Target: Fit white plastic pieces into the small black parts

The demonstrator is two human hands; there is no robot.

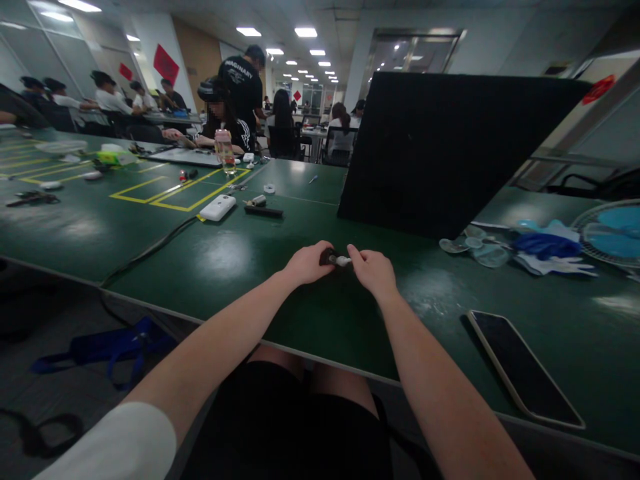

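Both my hands meet over the dark green table [240,267], a little past its front edge. My left hand [307,265] is closed around a small dark object [327,255]. My right hand [373,270] pinches a small white piece [343,261] at that object's right end. The two parts touch each other between my fingers. What the object is I cannot make out, since the fingers cover most of it.
A black upright board [440,147] stands just behind my hands. A phone [523,367] lies face up at the right front. Blue gloves [547,245], a fan [613,230], a white power bank [217,207] with a cable and a black bar [263,211] lie farther off. People sit at the far tables.
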